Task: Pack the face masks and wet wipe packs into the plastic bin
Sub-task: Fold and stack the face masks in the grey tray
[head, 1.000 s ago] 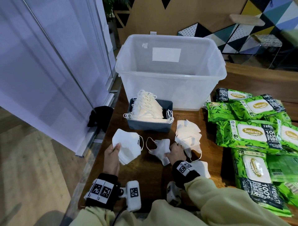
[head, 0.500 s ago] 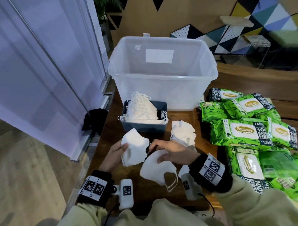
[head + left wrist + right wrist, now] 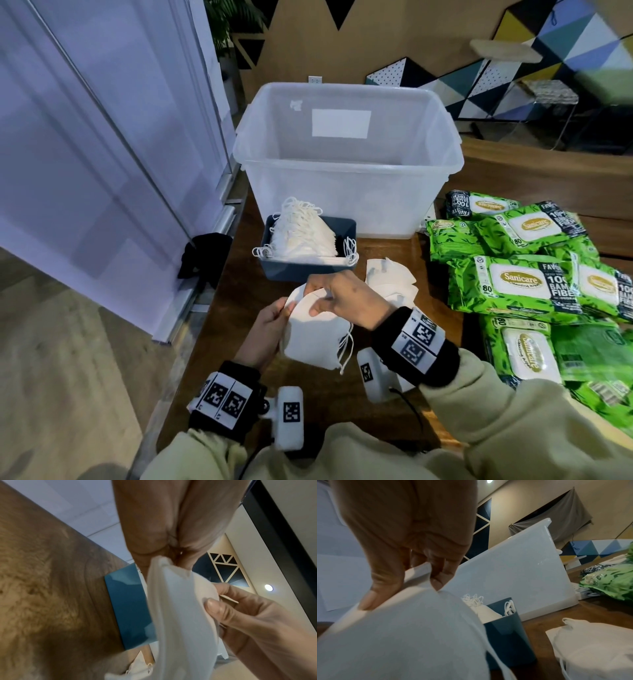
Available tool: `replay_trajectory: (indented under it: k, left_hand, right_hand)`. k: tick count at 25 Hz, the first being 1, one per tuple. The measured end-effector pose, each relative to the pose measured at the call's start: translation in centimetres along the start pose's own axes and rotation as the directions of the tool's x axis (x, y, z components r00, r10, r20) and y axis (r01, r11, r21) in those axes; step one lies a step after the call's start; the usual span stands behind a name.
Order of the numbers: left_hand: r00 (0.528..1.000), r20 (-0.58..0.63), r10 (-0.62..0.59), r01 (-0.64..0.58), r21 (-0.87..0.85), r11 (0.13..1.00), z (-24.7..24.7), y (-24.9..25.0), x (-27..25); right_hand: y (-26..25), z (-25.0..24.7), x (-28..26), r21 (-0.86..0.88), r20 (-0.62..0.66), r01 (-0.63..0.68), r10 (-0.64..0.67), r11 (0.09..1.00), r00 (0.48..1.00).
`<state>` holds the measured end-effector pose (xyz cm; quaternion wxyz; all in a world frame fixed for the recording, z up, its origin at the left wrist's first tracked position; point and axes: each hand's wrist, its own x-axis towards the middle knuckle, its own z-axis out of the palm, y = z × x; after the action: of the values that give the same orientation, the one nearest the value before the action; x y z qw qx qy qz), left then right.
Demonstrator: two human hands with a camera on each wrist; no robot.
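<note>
Both hands hold a small stack of white face masks (image 3: 313, 337) above the table's near edge. My left hand (image 3: 270, 320) grips the stack's left edge (image 3: 171, 601). My right hand (image 3: 337, 299) pinches the top of the stack (image 3: 412, 628) between thumb and fingers. A blue tray (image 3: 308, 270) packed with more masks stands in front of the clear plastic bin (image 3: 346, 164). Loose masks (image 3: 390, 279) lie right of the tray. Green wet wipe packs (image 3: 513, 284) are piled at the right.
The wooden table (image 3: 236, 291) ends at the left beside a white sliding door (image 3: 102, 137). A black cloth (image 3: 202, 255) hangs at that edge. The bin looks to hold nothing.
My right hand picked up a loose mask from the table and brought it left onto the mask in my left hand. Both hands now hold the masks together.
</note>
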<state>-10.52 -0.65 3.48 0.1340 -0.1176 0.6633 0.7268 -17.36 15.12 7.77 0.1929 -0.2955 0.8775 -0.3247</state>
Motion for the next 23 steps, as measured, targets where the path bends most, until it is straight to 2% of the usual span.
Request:
replay_trajectory:
  k: [8, 11, 15, 16, 20, 23]
  left_hand:
    - [0.997, 0.078, -0.006, 0.000, 0.078, 0.997, 0.1, -0.1, -0.4]
    - [0.996, 0.090, -0.001, 0.001, 0.007, 1.000, 0.5, 0.1, -0.7]
    - [0.997, 0.063, -0.053, 0.061, -0.132, 0.989, 0.8, 0.0, -0.9]
    - [0.997, 0.063, -0.043, 0.050, -0.125, 0.991, 0.8, -0.1, -0.9]
    - [0.996, 0.054, 0.069, -0.075, 0.106, 0.992, 0.6, -0.6, -0.5]
    - [0.995, 0.054, 0.087, -0.094, 0.153, 0.984, 0.5, -1.0, -0.2]
  right_hand:
    - [0.5, -0.2, 0.2, 0.006, -0.005, -0.019, 0.019, 1.000, 1.000]
    - [0.7, -0.2, 0.3, 0.003, -0.019, -0.025, 0.025, 1.000, 1.000]
    - [1.1, 0.1, 0.6, 0.033, -0.038, -0.029, 0.030, 0.999, 0.999]
    - [1.1, 0.2, 0.7, 0.034, -0.039, -0.022, 0.023, 0.999, 0.999]
    - [0.9, 0.9, 1.2, 0.002, -0.023, -0.019, 0.019, 1.000, 1.000]
    - [0.7, 1.2, 1.3, -0.028, 0.024, -0.013, 0.014, 1.000, 1.000]
